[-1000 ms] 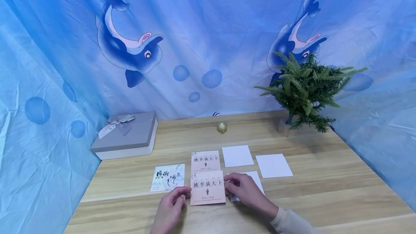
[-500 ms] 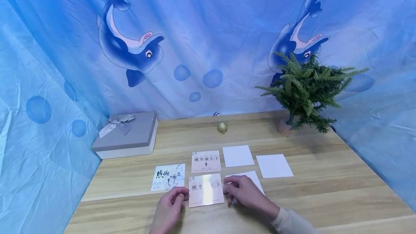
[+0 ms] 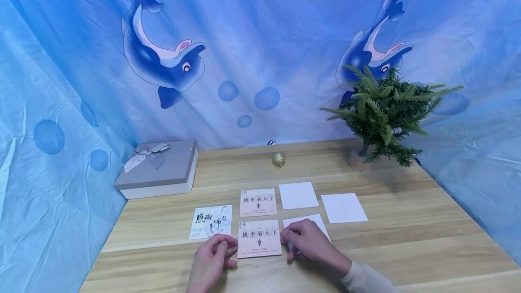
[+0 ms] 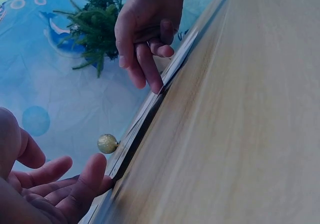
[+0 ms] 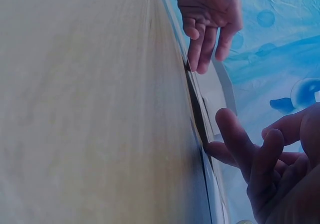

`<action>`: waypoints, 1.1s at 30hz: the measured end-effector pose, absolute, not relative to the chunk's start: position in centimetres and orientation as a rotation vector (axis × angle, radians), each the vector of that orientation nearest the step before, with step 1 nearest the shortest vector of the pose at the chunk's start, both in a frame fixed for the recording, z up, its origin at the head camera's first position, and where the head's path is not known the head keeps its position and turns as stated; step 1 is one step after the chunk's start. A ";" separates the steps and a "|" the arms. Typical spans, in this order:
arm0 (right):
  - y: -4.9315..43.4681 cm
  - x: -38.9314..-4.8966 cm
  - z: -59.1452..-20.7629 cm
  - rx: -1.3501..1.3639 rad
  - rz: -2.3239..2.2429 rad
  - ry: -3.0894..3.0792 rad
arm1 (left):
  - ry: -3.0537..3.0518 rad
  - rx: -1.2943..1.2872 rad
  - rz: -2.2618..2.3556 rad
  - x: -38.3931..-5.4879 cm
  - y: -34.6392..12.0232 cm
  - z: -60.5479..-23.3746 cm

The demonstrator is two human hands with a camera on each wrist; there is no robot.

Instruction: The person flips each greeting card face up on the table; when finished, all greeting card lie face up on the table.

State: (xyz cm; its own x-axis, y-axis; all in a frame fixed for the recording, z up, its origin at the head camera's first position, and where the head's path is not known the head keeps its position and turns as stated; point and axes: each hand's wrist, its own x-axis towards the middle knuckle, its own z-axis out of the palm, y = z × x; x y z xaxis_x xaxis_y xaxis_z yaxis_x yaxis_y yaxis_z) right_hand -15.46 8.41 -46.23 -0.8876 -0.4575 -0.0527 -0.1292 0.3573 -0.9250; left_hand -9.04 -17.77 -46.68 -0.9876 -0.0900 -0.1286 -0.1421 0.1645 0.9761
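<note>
Two matching pink cards with black Chinese characters lie one behind the other at the middle of the table. My left hand (image 3: 211, 257) is at the left edge of the nearer pink card (image 3: 259, 238), and my right hand (image 3: 307, 241) is at its right edge. Fingertips of both hands meet these edges, fingers loosely extended and spread in the wrist views. A dark strip of shadow shows under the card's near edge in the left wrist view. The farther pink card (image 3: 258, 202) lies flat just behind. Below the right hand, a white card (image 3: 319, 223) is partly covered.
A pale card with brush lettering (image 3: 210, 223) lies at left. Two white cards (image 3: 298, 195) (image 3: 343, 207) lie at right. Farther back are a grey gift box (image 3: 158, 166) with a bow, a gold ball (image 3: 278, 159) and a small artificial tree (image 3: 386, 107).
The nearer pink card has come slightly toward me, from overlapping the farther one to a narrow gap. Glare crossed it midway and is gone. The left fingers have spread.
</note>
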 end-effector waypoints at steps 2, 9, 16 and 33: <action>8.4 -15.4 -46.2 -0.518 -1.538 2.325 | 2.367 -0.237 1.989 -9.0 -17.8 -46.7; 8.6 -15.4 -46.2 -0.518 -1.533 2.327 | 2.356 -0.241 2.013 -8.9 -17.5 -46.8; 8.7 -15.3 -46.2 -0.519 -1.533 2.327 | 2.340 -0.243 2.039 -8.7 -17.3 -46.9; 11.8 -17.4 -45.3 -0.443 -1.640 2.457 | 2.552 -0.098 2.037 -10.0 -17.7 -45.5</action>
State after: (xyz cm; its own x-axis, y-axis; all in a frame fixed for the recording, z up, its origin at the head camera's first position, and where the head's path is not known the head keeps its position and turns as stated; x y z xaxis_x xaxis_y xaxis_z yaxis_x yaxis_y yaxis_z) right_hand -17.36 11.81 -45.33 -0.9444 -0.3269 0.0358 -0.1585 0.3571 -0.9205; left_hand -9.96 -17.74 -45.53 -0.9904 -0.1247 0.0604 0.0312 0.2238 0.9741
